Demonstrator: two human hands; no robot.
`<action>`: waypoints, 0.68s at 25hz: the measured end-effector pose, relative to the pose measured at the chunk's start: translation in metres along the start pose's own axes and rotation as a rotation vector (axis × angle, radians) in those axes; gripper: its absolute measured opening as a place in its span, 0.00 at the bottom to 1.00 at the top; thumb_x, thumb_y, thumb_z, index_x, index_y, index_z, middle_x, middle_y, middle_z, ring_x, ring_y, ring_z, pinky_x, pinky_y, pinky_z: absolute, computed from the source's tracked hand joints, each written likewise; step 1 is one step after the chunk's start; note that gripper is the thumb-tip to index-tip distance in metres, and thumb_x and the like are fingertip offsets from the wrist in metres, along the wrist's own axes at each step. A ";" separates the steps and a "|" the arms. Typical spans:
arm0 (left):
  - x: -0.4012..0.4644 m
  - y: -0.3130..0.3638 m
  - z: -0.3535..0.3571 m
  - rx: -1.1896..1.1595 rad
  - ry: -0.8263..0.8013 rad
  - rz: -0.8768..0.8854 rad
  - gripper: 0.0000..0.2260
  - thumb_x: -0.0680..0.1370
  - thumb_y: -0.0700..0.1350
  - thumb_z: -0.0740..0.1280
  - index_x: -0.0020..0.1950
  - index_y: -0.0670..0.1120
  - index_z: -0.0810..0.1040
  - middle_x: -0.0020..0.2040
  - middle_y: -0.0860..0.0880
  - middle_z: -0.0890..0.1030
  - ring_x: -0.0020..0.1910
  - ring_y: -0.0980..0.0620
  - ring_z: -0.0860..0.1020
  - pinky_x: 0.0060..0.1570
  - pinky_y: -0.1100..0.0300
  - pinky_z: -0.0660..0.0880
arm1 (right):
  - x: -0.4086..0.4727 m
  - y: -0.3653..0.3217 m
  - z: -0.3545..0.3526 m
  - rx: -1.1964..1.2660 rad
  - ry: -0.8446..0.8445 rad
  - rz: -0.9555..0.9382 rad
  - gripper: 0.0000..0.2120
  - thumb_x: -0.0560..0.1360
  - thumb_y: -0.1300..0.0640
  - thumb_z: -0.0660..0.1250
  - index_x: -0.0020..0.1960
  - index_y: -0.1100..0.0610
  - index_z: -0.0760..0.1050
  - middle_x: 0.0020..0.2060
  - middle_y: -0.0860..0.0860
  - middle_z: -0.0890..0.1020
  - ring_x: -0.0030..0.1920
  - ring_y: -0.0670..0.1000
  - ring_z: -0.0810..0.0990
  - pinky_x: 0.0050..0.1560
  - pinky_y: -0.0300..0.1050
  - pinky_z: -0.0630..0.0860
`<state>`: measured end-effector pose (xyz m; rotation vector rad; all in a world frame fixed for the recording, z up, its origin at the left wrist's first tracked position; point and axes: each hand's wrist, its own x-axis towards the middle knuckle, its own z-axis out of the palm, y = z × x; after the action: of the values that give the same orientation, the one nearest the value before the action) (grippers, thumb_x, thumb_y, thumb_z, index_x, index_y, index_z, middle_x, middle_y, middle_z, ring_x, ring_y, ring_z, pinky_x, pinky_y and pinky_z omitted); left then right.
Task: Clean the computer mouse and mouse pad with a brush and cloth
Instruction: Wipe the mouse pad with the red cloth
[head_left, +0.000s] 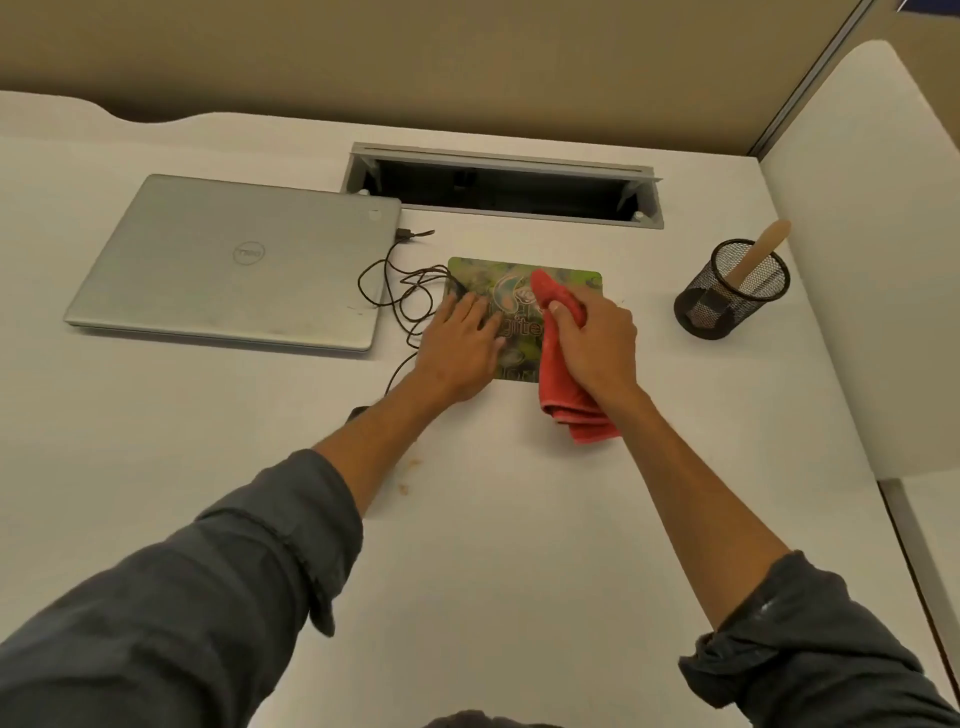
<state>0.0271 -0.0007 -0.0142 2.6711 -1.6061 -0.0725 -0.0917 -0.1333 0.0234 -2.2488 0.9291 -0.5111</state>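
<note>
Left hand (460, 345) flat on mouse pad (582, 280); right hand (597, 338) fingers grip red cloth (558, 384).

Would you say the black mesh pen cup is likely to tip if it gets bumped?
Probably yes. The mesh cup looks light, being open wire. The only thing in it is a tall handle leaning past the rim, which likely raises its balance. It would probably slide on the smooth desk first.

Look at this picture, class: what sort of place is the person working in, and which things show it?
Most likely an office cubicle desk. A closed laptop lies on the white desk, a cable hatch is cut into the desktop, and a mesh pen holder stands near the partition wall.
</note>
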 end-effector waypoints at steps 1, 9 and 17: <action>0.001 -0.006 0.001 0.036 -0.017 -0.035 0.24 0.82 0.54 0.47 0.75 0.45 0.62 0.75 0.43 0.63 0.76 0.44 0.56 0.75 0.46 0.46 | -0.002 0.003 0.006 -0.060 -0.012 -0.074 0.13 0.79 0.49 0.62 0.61 0.49 0.78 0.52 0.48 0.83 0.49 0.50 0.78 0.50 0.42 0.71; -0.007 -0.038 -0.010 0.196 -0.105 -0.257 0.39 0.75 0.71 0.46 0.75 0.44 0.61 0.78 0.47 0.58 0.77 0.47 0.52 0.73 0.40 0.38 | -0.029 0.023 0.034 -0.524 -0.202 -0.124 0.23 0.81 0.46 0.55 0.74 0.51 0.66 0.75 0.52 0.63 0.72 0.58 0.63 0.67 0.56 0.69; 0.001 -0.046 -0.009 0.132 -0.155 -0.123 0.37 0.73 0.72 0.49 0.77 0.54 0.57 0.77 0.49 0.60 0.77 0.48 0.53 0.69 0.36 0.32 | 0.037 -0.034 0.076 -0.465 -0.139 -0.219 0.18 0.82 0.51 0.55 0.70 0.52 0.69 0.68 0.54 0.72 0.66 0.58 0.69 0.60 0.53 0.71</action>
<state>0.0693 0.0197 -0.0071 2.9310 -1.5338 -0.1869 -0.0082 -0.1103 -0.0042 -2.7858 0.7938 -0.2414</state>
